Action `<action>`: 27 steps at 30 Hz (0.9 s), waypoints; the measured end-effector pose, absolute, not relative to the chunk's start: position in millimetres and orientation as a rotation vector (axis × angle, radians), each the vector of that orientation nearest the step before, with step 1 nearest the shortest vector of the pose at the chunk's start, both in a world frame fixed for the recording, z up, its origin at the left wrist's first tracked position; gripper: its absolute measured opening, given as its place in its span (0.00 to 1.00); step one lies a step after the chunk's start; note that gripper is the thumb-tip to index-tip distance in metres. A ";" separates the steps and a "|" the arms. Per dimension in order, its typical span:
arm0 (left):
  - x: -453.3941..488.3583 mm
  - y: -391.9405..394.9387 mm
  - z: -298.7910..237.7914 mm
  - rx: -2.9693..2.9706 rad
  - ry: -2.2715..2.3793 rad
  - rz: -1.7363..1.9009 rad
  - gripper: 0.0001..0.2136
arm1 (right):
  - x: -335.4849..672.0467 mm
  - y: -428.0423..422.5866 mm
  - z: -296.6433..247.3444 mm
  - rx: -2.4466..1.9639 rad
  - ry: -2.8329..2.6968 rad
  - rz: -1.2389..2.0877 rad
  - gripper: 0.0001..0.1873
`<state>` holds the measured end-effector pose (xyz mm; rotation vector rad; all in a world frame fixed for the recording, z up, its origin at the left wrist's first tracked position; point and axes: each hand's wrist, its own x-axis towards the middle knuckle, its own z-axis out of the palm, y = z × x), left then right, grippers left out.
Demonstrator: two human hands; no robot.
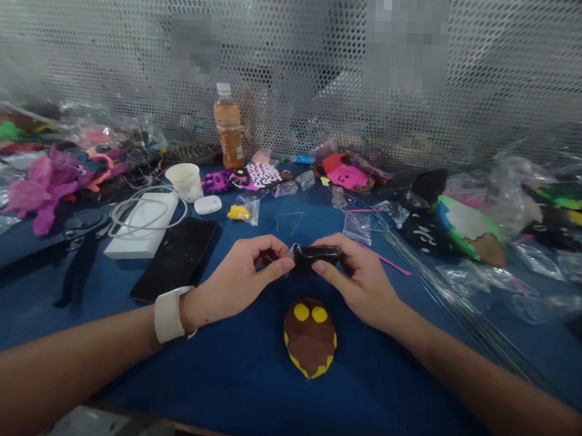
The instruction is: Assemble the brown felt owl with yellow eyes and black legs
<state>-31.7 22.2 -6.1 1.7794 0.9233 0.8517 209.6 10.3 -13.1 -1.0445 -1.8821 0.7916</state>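
From where I stand, the nearest thing is the bench, its top a deep, dull blue, with a brownish front edge running along the bottom. A little way in lies a brown oval piece, flat on the blue, with two yellow discs at its far end and a yellow trim around the near rim.

Just beyond it, the person's hands meet over the surface around a small black packet with a glossy wrapping. The left hand has its grip pinched, thumb and forefinger together at the packet's left end; the right hand clasps the other end, thumb on the near side. A pale band circles the left wrist.

To the left rest a black phone and a white box. Over on the right, a sheaf of thin wires slants across the blue.

Farther back the bench grows crowded: a white cup, a bottle of amber drink standing upright, a purple figure and crumpled clear bags on both sides. Behind it all rises a grey perforated metal screen, closing off the view.
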 end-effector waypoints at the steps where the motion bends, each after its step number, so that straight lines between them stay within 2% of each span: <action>1: -32.0 22.2 -6.0 1.780 0.916 0.851 0.10 | 209.4 10.6 -12.9 -1.046 -1.871 0.809 0.10; 7: -32.2 23.0 -5.1 1.774 0.895 0.843 0.11 | 209.5 11.3 -13.4 -1.029 -1.823 0.893 0.09; 10: -31.4 23.4 -6.1 1.748 0.871 0.817 0.11 | 208.9 9.1 -13.9 -1.052 -1.859 0.824 0.06; 12: -31.1 23.6 -7.0 1.712 0.842 0.796 0.11 | 207.1 6.8 -14.2 -1.076 -1.879 0.737 0.05; 16: -31.3 23.2 -7.2 1.678 0.824 0.809 0.12 | 201.6 2.3 -12.2 -1.138 -1.787 0.399 0.17; 19: -30.1 20.7 -6.1 1.711 0.871 0.814 0.11 | 197.5 -1.3 -8.9 -1.121 -1.831 0.142 0.13; 22: -27.9 14.4 -5.0 1.782 0.909 0.811 0.09 | 193.0 -6.2 -7.4 -1.041 -1.971 0.281 0.09; 27: -26.4 5.4 -2.7 2.019 0.934 0.816 0.05 | 188.9 -9.4 -9.4 -0.997 -1.981 0.543 0.10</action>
